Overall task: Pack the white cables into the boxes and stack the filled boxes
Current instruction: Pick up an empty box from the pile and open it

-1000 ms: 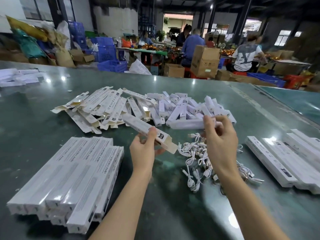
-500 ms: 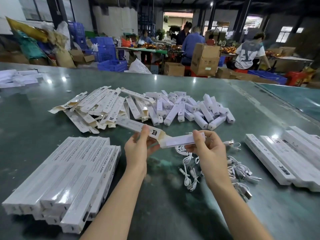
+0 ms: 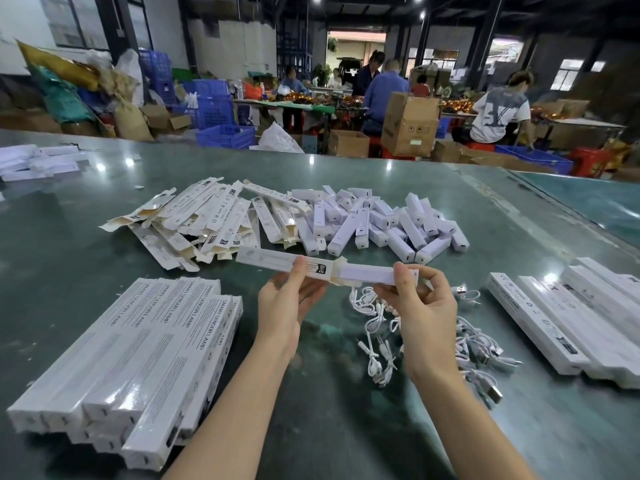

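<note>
Head view: a dark green table carries several groups of things. At the near left lies a stack of closed white boxes printed "SMART SENSOR LAMP". Farther back on the left is a loose heap of flat open cartons, and just to its right a pile of white lamp bars. At the right edge lies a row of long white boxes. Behind the table, people work among cardboard cartons and blue crates.

Nothing lies between the camera and the hands. The left hand grips an open box near its open end, thumb on top and fingers curled beneath. The right hand pinches a white lamp bar near its right end, between thumb and fingers. The bar's left end sits at the box mouth, among the raised flaps; how far it is inside cannot be told.

The white cables lie in a tangled heap on the table, under and just behind the right hand, spreading toward the row at the right. Neither hand touches them.
</note>
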The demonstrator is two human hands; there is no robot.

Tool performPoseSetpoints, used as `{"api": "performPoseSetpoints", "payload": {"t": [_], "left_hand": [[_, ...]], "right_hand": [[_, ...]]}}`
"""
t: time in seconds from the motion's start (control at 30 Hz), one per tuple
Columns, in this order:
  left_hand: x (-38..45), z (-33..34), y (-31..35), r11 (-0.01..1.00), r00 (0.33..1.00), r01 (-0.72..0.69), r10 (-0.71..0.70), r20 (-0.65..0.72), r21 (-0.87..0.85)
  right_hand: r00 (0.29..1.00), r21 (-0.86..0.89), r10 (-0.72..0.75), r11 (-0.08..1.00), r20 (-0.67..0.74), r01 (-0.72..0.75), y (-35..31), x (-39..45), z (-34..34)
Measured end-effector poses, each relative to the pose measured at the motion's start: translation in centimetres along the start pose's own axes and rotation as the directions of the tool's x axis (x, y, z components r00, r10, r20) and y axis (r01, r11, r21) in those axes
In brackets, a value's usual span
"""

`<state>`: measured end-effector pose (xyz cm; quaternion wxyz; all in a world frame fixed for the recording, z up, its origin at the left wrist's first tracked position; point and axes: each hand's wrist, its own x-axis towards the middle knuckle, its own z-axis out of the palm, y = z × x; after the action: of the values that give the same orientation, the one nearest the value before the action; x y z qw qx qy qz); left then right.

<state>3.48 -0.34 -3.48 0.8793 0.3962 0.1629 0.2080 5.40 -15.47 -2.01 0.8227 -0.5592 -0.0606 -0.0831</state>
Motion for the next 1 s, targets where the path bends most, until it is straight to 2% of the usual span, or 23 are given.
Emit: {"api": "performPoseSetpoints", "payload": {"t": [0.17,0.27,0.37,0.43,0.5,0.57,0.63,0.8,1.0], "left_hand": [[-0.4,0.6,-0.6,0.996,0.992,0.082,-0.078,0.096,-0.044],[-0.3,0.4,-0.5,0.992,0.991,0.098,-0.090,0.096,-0.079],[-0.1,0.2,-0.4,0.989,0.991,0.098,-0.087,0.097,-0.113],[0.0,0.1,-0.4,0.988,0.992,0.102,-0.091,0.093,-0.118],[0.2,0.0,-0.4,0.985,0.992,0.110,-0.101,0.078,-0.130],[0.2,0.0,-0.4,0.985,0.992,0.114,-0.105,0.074,-0.130],[0.0,0.0,-0.3,0.987,0.989,0.118,-0.107,0.099,-0.111],[-0.5,0.6,-0.4,0.991,0.974,0.129,-0.121,0.189,-0.034],[-1.0,1.0,-0.6,0.992,0.948,0.105,-0.122,0.295,0.072]], "right_hand": [[0.996,-0.148,-0.084,0.985,0.030,0.087,0.5,-0.3,0.1],[0.987,-0.304,-0.132,0.940,0.086,0.152,0.4,-0.3,-0.1],[0.971,-0.361,-0.172,0.906,0.166,0.222,0.2,-0.4,0.1],[0.948,-0.361,-0.261,0.879,0.181,0.311,0.1,-0.6,0.2],[0.903,-0.411,-0.378,0.805,0.202,0.429,0.1,-0.7,0.2],[0.864,-0.466,-0.435,0.728,0.253,0.503,0.4,-0.7,0.2],[0.852,-0.503,-0.421,0.688,0.311,0.523,0.9,-0.7,0.2],[0.850,-0.633,-0.265,0.575,0.455,0.518,1.8,-1.0,0.2],[0.849,-0.744,-0.149,0.420,0.508,0.519,2.3,-0.6,-0.2]]}}
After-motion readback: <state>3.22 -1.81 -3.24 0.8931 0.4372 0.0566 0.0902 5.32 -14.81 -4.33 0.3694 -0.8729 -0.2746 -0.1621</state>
